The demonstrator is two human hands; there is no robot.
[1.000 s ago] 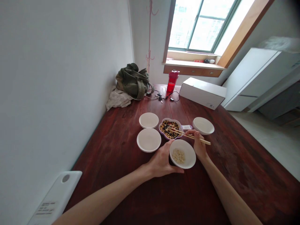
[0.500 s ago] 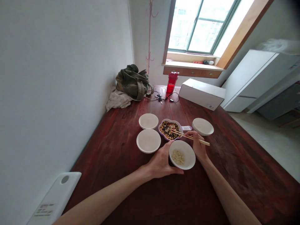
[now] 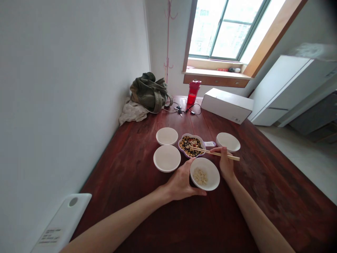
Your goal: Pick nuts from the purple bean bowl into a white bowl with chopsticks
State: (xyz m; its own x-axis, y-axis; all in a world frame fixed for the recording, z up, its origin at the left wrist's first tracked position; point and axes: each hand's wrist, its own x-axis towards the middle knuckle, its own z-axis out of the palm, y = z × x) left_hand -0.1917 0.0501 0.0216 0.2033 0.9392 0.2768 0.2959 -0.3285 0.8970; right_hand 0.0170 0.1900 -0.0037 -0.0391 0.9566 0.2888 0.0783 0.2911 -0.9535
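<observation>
My left hand (image 3: 181, 182) is wrapped round the near left side of a white bowl (image 3: 212, 172), which holds a small heap of pale, flat seeds (image 3: 200, 176). In my right hand (image 3: 225, 163) is a pair of chopsticks (image 3: 216, 153), pointing left. Their tips reach over a purple-rimmed, flower-shaped dish (image 3: 181, 150) filled with mixed beans and grains (image 3: 191, 146) in black, yellow and reddish tones. Whether the tips pinch a piece is too small to tell. The dish has a short handle (image 3: 210, 144) pointing right, with a white label on it.
Two white bowls (image 3: 166, 159) stand left of the dish, and another white bowl (image 3: 228, 142) stands right. Farther back on the dark red wooden table (image 3: 126, 168) are a green bag (image 3: 149, 92), keys (image 3: 180, 112), a red bottle (image 3: 193, 93) and a white box (image 3: 226, 105).
My right hand has shifted slightly right with the chopsticks, whose tips now lie a little lower over the beans. My left hand and the bowl have stayed put.
</observation>
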